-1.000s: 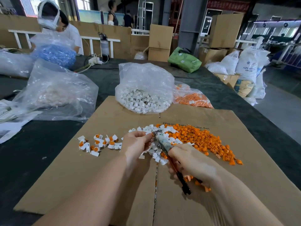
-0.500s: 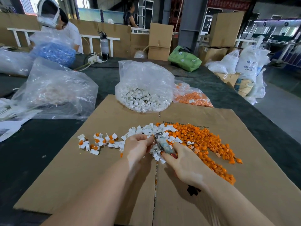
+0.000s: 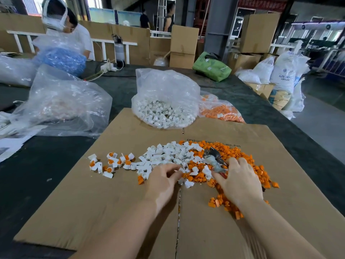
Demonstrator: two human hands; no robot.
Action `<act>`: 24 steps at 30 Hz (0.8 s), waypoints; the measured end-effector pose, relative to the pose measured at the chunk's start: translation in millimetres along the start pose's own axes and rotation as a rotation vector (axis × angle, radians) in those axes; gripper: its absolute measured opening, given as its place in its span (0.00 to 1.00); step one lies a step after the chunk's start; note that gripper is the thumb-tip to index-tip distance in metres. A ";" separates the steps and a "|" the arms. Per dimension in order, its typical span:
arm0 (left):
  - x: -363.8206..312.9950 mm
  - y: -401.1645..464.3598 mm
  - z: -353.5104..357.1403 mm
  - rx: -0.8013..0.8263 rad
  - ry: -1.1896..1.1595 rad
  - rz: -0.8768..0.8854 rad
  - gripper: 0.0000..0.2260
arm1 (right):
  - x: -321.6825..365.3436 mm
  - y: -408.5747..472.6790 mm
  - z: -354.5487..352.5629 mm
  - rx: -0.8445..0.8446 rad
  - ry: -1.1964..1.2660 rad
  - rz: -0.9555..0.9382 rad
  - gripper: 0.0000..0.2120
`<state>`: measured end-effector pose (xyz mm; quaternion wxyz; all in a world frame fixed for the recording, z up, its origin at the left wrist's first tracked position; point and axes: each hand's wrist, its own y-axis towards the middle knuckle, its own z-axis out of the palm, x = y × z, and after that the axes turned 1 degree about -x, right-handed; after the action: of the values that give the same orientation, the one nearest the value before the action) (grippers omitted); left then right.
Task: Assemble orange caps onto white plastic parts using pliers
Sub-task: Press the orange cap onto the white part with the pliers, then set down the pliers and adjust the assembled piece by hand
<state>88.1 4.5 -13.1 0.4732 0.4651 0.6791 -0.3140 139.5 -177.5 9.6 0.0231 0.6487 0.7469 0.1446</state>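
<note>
Your right hand (image 3: 240, 181) has slid onto the orange caps (image 3: 240, 156), still gripping the pliers (image 3: 214, 160); your left hand (image 3: 164, 176) now pinches a white part (image 3: 182, 170) at the pile's edge. Next pair coming.

caps (image 3: 240, 159) R of parts (image 3: 168, 152), on cardboard (image 3: 93, 202)

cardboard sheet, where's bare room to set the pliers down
Bare brown cardboard sheet lies near-left, below the small cluster of capped white parts, and far right beyond the loose orange caps. The middle is crowded: white plastic parts, caps, both hands.
</note>
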 end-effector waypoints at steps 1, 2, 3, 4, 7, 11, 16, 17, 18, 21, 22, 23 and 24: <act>0.8 0.0 1.0 -0.006 0.034 0.019 0.10 | -1.9 1.2 3.0 -0.006 -0.038 -0.014 0.23; 1.3 -0.5 1.2 -0.014 0.061 0.039 0.10 | -3.2 2.2 5.2 -0.013 -0.065 -0.024 0.23; 2.1 -0.8 1.6 -0.018 0.082 0.053 0.10 | -3.8 3.1 7.5 -0.021 -0.082 -0.033 0.23; 3.9 -0.3 2.2 -0.019 0.088 0.062 0.10 | -4.3 4.0 9.1 -0.027 -0.097 -0.042 0.24; 8.3 1.4 2.9 -0.012 0.090 0.064 0.11 | -6.1 4.5 13.6 -0.058 -0.162 -0.081 0.26; 10.6 0.9 4.1 -0.013 0.082 0.064 0.10 | -10.9 3.5 17.9 -0.117 -0.205 -0.124 0.27; 12.4 -0.9 3.9 -0.008 0.090 0.085 0.10 | -11.2 -1.6 17.0 -0.087 -0.224 -0.075 0.30; 12.6 -1.0 3.8 -0.005 0.082 0.081 0.10 | -9.1 -3.5 14.5 -0.077 -0.240 -0.064 0.30; 12.7 -0.8 3.5 -0.005 0.080 0.082 0.10 | -6.2 -5.4 12.0 -0.102 -0.236 -0.088 0.28; 11.8 0.1 3.1 -0.007 0.107 0.115 0.10 | 7.5 -15.2 11.8 -0.393 -0.066 -0.365 0.21; 11.4 0.3 3.1 -0.007 0.116 0.128 0.10 | 14.4 -21.3 14.1 -0.450 0.022 -0.465 0.18; 10.7 0.2 2.9 -0.006 0.119 0.138 0.10 | 21.5 -27.1 16.1 -0.450 0.112 -0.539 0.15; 9.9 -0.2 2.6 -0.002 0.113 0.142 0.09 | 27.7 -31.6 17.9 -0.434 0.183 -0.581 0.12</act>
<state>87.6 5.5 -23.3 0.4556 0.5285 0.6704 -0.2521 108.7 -150.8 -11.0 0.1330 0.3743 0.8507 0.3444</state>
